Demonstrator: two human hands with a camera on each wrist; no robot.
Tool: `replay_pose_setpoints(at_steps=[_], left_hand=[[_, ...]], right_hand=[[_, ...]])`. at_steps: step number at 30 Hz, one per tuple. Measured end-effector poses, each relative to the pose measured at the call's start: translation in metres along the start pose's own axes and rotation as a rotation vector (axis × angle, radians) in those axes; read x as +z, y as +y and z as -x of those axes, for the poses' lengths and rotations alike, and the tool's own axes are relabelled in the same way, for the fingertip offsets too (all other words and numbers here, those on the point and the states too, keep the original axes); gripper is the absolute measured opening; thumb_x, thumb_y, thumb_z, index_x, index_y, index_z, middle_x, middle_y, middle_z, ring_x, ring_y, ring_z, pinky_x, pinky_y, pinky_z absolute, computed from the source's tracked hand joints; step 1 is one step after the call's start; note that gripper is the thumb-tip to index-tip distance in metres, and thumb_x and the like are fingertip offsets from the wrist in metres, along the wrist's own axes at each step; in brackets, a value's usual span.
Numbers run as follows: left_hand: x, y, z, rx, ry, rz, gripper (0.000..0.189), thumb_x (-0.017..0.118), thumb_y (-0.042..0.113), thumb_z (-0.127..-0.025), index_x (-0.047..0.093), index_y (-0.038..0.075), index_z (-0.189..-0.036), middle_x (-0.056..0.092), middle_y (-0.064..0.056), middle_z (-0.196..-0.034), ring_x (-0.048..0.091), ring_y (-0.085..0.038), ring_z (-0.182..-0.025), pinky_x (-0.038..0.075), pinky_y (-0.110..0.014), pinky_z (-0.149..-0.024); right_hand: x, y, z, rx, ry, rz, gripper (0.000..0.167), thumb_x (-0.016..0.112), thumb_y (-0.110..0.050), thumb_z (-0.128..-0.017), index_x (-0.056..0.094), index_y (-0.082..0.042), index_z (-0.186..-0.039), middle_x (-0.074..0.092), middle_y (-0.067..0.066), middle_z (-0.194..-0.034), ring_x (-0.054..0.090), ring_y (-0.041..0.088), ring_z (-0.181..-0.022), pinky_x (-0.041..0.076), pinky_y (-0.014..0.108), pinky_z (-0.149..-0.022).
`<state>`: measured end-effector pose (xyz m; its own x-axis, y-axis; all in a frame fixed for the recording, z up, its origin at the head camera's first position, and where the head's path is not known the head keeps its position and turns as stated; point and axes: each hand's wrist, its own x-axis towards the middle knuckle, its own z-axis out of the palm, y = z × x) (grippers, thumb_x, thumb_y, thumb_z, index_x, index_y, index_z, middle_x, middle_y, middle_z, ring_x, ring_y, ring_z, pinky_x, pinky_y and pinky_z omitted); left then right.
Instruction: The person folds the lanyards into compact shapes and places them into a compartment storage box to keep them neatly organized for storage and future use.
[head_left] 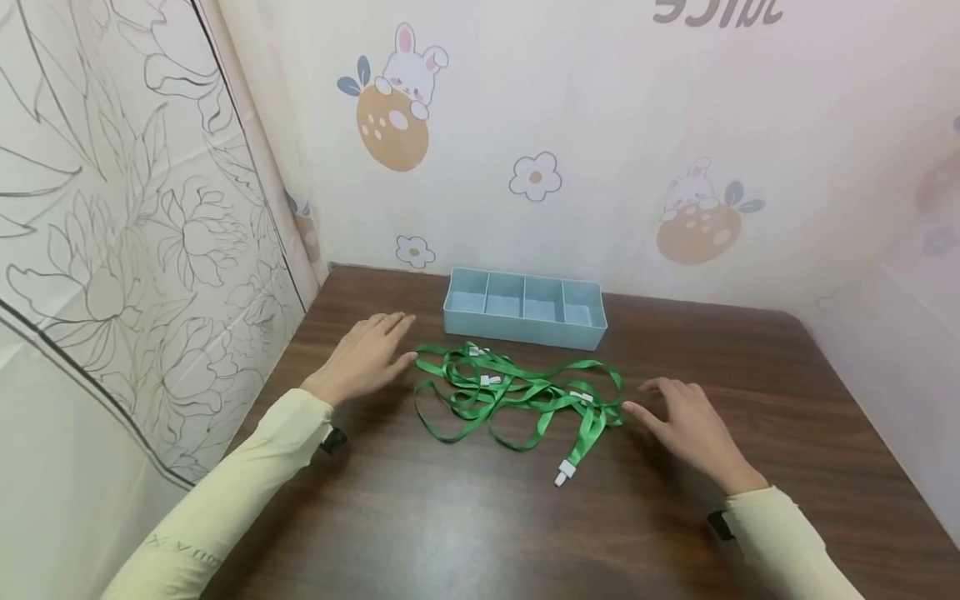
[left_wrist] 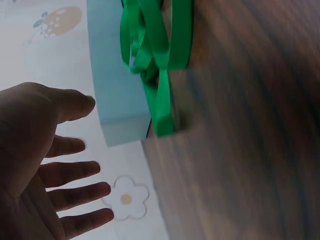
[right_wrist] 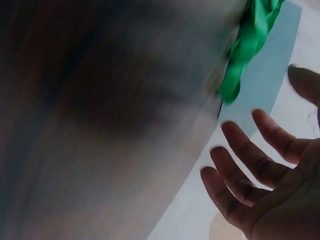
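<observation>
A tangle of green lanyards (head_left: 517,387) with white plastic clips lies on the brown table. One white clip (head_left: 566,472) sticks out toward the front at the end of a doubled strap. My left hand (head_left: 367,354) is just left of the tangle, thumb near its edge, fingers spread and holding nothing. At the tangle's right end my right hand (head_left: 692,429) hovers, its thumb tip close to the straps and its fingers loosely bent around nothing. Both wrist views show bare palms, with the green straps (left_wrist: 160,55) beyond the left hand.
Behind the lanyards stands a light blue tray (head_left: 525,327) divided into several compartments. The wood-grain table (head_left: 465,533) ends at a wall (head_left: 585,100) printed with rabbits and flowers. A floral panel (head_left: 135,233) rises along the left side.
</observation>
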<state>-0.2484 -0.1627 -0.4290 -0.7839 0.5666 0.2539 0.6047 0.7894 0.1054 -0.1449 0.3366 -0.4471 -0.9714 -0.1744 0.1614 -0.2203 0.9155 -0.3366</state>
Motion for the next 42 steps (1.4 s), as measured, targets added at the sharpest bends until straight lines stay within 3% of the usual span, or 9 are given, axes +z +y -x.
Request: replay_pose_setpoints(at_steps=[3,7,14,18,22,26,32,37,42], left_hand=[[0.006,0.008,-0.003,0.032,0.013,0.012,0.046,0.067,0.031,-0.101,0.063,0.000,-0.135,0.065,-0.018,-0.131,0.062,-0.035,-0.117,0.052,-0.050,-0.096],[0.014,0.019,-0.005,0.071,-0.011,0.044,0.031,0.070,0.027,-0.099,0.073,0.004,-0.120,0.071,-0.011,-0.114,0.066,-0.026,-0.100,0.057,-0.041,-0.080],[0.022,0.040,-0.010,0.135,-0.034,0.068,0.019,0.072,0.025,-0.099,0.076,0.009,-0.109,0.072,-0.004,-0.101,0.065,-0.019,-0.089,0.057,-0.036,-0.073],[0.026,0.049,-0.012,0.153,-0.054,0.078,0.015,0.070,0.027,-0.100,0.076,0.014,-0.105,0.071,0.001,-0.096,0.065,-0.013,-0.080,0.056,-0.031,-0.066],[0.029,0.055,-0.013,0.188,-0.073,0.091,0.015,0.069,0.029,-0.101,0.075,0.015,-0.101,0.069,0.004,-0.092,0.062,-0.010,-0.075,0.053,-0.028,-0.063],[0.032,0.059,-0.015,0.213,-0.091,0.070,0.022,0.069,0.038,-0.100,0.074,0.016,-0.099,0.064,0.006,-0.087,0.056,-0.009,-0.072,0.050,-0.029,-0.061],[0.036,0.062,-0.013,0.255,-0.161,0.023,0.043,0.075,0.056,-0.090,0.073,0.015,-0.104,0.064,0.005,-0.090,0.058,-0.011,-0.075,0.051,-0.031,-0.062],[0.040,0.062,-0.010,0.279,-0.172,0.000,0.037,0.080,0.049,-0.087,0.075,0.017,-0.104,0.067,0.003,-0.097,0.064,-0.016,-0.086,0.056,-0.035,-0.067],[0.042,0.059,-0.012,0.271,-0.169,-0.022,0.024,0.083,0.036,-0.089,0.076,0.017,-0.103,0.068,0.003,-0.097,0.065,-0.016,-0.087,0.057,-0.034,-0.068]], right_hand=[[0.008,-0.012,-0.001,0.019,-0.044,-0.037,0.043,0.068,-0.047,-0.099,0.067,-0.005,-0.107,0.066,0.007,-0.089,0.057,0.026,-0.081,0.049,0.045,-0.068],[0.019,-0.029,0.002,0.040,-0.096,-0.050,0.037,0.068,-0.050,-0.098,0.063,-0.014,-0.087,0.051,-0.004,-0.066,0.045,0.014,-0.060,0.038,0.031,-0.054],[0.033,-0.057,0.008,0.084,-0.160,-0.021,0.055,0.063,-0.066,-0.093,0.052,-0.019,-0.067,0.040,-0.007,-0.055,0.038,0.011,-0.050,0.029,0.029,-0.046],[0.039,-0.067,0.011,0.136,-0.228,0.027,0.068,0.057,-0.078,-0.089,0.040,-0.020,-0.057,0.026,-0.009,-0.050,0.028,0.009,-0.047,0.019,0.027,-0.044],[0.040,-0.074,0.014,0.162,-0.248,0.055,0.073,0.056,-0.082,-0.086,0.031,-0.022,-0.053,0.016,-0.011,-0.051,0.020,0.008,-0.049,0.013,0.027,-0.046],[0.037,-0.079,0.014,0.160,-0.258,0.062,0.072,0.065,-0.077,-0.084,0.032,-0.022,-0.052,0.017,-0.011,-0.051,0.022,0.009,-0.049,0.014,0.028,-0.046],[0.030,-0.081,0.013,0.154,-0.325,0.001,0.049,0.080,-0.049,-0.087,0.054,-0.021,-0.055,0.042,-0.008,-0.051,0.041,0.010,-0.050,0.030,0.028,-0.045],[0.022,-0.079,0.010,0.132,-0.399,-0.069,0.041,0.075,-0.020,-0.089,0.052,-0.020,-0.055,0.039,-0.009,-0.052,0.039,0.009,-0.050,0.031,0.026,-0.049],[0.001,-0.076,0.008,0.119,-0.387,-0.150,0.017,0.067,-0.013,-0.090,0.056,-0.014,-0.076,0.053,-0.006,-0.064,0.046,0.012,-0.055,0.037,0.028,-0.051]])
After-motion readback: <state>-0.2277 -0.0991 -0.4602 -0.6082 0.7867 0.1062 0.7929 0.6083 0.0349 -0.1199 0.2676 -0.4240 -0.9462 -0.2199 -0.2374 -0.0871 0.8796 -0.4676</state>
